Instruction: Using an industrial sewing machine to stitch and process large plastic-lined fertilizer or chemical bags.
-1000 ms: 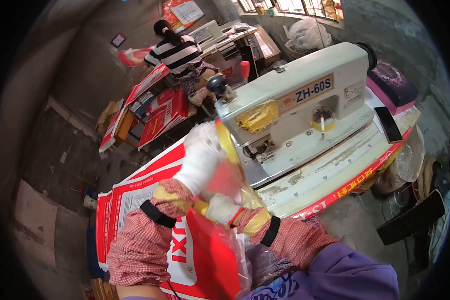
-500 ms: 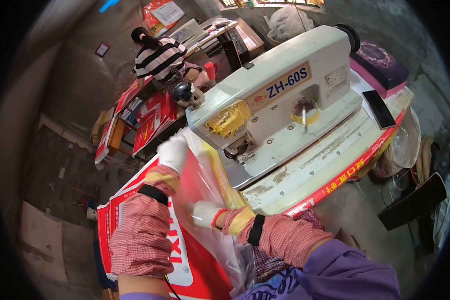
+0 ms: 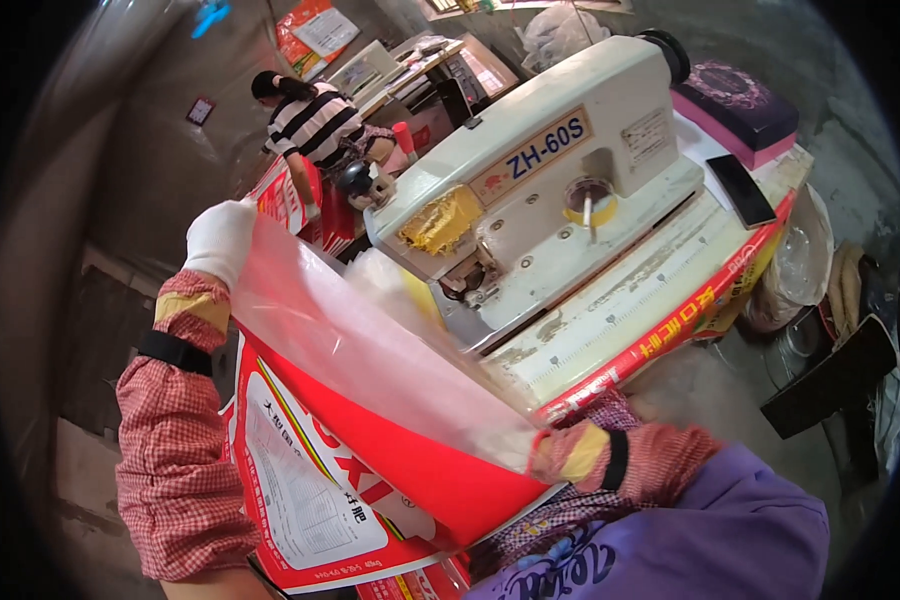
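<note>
Well, left hand (image 3: 220, 240): white-gloved, left of centre, fingers closed on the bag's top edge.
Right hand (image 3: 505, 445): lower centre, blurred behind film; I can't tell how far its fingers are spread or what they grip.
Bag (image 3: 410, 445): red and white, stretching from left of centre to lower centre, pale see-through liner (image 3: 340, 310) at its mouth.
Bag print: large red letters, dark characters and a fine-text block on white, with coloured stripes.
Machine (image 3: 610, 100): centre right; blue lettering and red emblem on its plate (image 3: 532, 155), small printed label (image 3: 645, 138) further right.
Bench (image 3: 630, 310): right of centre; yellow characters along its red edge strip (image 3: 660, 336).
Bench top: black phone (image 3: 740, 190) and dark-and-pink box (image 3: 735, 110), upper right.
Upper left: person (image 3: 320, 125) in stripes, printed poster (image 3: 315, 35) behind.
</note>
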Demonstrator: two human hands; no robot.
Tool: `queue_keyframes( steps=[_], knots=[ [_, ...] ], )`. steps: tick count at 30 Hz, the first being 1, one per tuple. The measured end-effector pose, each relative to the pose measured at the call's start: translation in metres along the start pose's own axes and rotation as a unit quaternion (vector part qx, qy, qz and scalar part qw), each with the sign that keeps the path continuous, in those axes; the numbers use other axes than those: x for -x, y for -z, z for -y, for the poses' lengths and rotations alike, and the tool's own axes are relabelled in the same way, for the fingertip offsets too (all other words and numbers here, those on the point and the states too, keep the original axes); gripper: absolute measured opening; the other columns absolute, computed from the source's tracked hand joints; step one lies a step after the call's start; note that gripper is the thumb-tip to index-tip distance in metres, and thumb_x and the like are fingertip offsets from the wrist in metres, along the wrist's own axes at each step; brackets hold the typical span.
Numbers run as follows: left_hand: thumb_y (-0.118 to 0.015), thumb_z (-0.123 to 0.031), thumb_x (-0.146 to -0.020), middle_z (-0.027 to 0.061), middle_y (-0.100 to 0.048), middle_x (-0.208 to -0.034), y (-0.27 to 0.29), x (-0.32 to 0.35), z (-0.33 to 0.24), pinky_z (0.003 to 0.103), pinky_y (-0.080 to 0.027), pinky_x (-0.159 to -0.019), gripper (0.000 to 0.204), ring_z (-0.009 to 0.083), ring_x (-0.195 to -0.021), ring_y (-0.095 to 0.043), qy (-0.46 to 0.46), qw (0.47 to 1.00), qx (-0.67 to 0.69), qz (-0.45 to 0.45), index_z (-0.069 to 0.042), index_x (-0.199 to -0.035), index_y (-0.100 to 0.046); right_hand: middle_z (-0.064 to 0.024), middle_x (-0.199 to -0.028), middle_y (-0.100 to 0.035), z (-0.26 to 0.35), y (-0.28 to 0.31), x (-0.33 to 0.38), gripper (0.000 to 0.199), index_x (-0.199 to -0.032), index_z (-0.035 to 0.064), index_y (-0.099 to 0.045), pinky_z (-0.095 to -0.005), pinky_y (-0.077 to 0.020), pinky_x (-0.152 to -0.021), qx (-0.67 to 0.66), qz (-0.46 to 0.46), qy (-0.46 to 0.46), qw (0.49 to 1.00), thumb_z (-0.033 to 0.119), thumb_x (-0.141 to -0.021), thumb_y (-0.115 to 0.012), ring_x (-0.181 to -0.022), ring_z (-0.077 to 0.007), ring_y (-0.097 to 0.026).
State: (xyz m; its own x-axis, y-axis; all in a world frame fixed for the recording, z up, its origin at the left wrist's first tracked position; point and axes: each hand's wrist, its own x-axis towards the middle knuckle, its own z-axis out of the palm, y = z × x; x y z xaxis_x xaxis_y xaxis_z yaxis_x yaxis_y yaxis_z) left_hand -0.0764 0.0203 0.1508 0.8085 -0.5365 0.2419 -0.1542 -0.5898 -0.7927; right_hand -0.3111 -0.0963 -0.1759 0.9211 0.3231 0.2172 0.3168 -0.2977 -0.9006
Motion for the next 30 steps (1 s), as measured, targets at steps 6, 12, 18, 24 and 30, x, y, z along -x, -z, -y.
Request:
queue_keyframes(
  steps=[6, 12, 18, 24, 30],
  knots=[
    [-0.047, -0.01, -0.081, 0.0157, -0.064, -0.081, -0.007, 0.016, 0.0, 0.041, -0.051, -0.068, 0.015, 0.0316, -0.08, -0.063, -0.002, 1.0, -0.006, 0.017, -0.004, -0.087, -0.06, -0.0072, -0.078, -0.058, 0.032, 0.089, -0.023, 0.044, -0.104, 0.0027, -0.054, -0.0317, -0.0459, -0.061, -0.043, -0.248, -0.1, 0.963, 0.026, -0.072, -0.071, -0.066, -0.0199, -0.055],
    [-0.047, -0.009, -0.081, 0.0148, -0.064, -0.081, -0.009, 0.01, -0.024, 0.041, -0.05, -0.067, 0.015, 0.0313, -0.078, -0.063, -0.021, 0.999, 0.003, 0.05, -0.005, -0.088, -0.06, -0.0113, -0.083, -0.062, 0.027, 0.1, -0.017, 0.064, -0.124, -0.0004, -0.044, -0.0291, -0.0458, -0.063, -0.214, 0.032, -0.13, 0.968, 0.028, -0.073, -0.07, -0.072, -0.0164, -0.057],
    [-0.046, -0.01, -0.082, 0.0135, -0.064, -0.08, -0.012, 0.005, -0.035, 0.041, -0.051, -0.066, 0.017, 0.0302, -0.078, -0.063, -0.031, 0.999, 0.002, 0.026, -0.005, -0.091, -0.059, -0.0127, -0.081, -0.063, 0.061, 0.084, 0.016, 0.055, -0.125, 0.0035, -0.045, -0.0318, -0.0476, -0.063, -0.105, -0.103, -0.104, 0.984, 0.018, -0.075, -0.063, -0.07, -0.0221, -0.06],
    [-0.045, -0.01, -0.083, 0.014, -0.064, -0.081, -0.011, 0.0, -0.052, 0.042, -0.05, -0.067, 0.017, 0.0311, -0.079, -0.063, -0.068, 0.997, 0.005, 0.034, -0.005, -0.093, -0.058, -0.019, -0.078, -0.062, 0.014, 0.063, -0.001, 0.041, -0.108, 0.004, -0.056, -0.0435, -0.0469, -0.065, 0.057, -0.102, -0.199, 0.973, 0.028, -0.075, -0.058, -0.075, -0.0343, -0.061],
    [-0.05, -0.01, -0.077, 0.0174, -0.063, -0.081, 0.006, 0.002, -0.023, 0.044, -0.048, -0.07, 0.016, 0.0358, -0.08, -0.061, -0.014, 0.988, 0.07, 0.136, -0.005, -0.09, -0.057, -0.0195, -0.083, -0.063, 0.018, 0.09, -0.027, 0.032, -0.085, 0.008, -0.066, -0.0427, -0.0475, -0.069, 0.05, 0.115, -0.166, 0.978, 0.036, -0.072, -0.058, -0.078, -0.0337, -0.061]
  ],
)
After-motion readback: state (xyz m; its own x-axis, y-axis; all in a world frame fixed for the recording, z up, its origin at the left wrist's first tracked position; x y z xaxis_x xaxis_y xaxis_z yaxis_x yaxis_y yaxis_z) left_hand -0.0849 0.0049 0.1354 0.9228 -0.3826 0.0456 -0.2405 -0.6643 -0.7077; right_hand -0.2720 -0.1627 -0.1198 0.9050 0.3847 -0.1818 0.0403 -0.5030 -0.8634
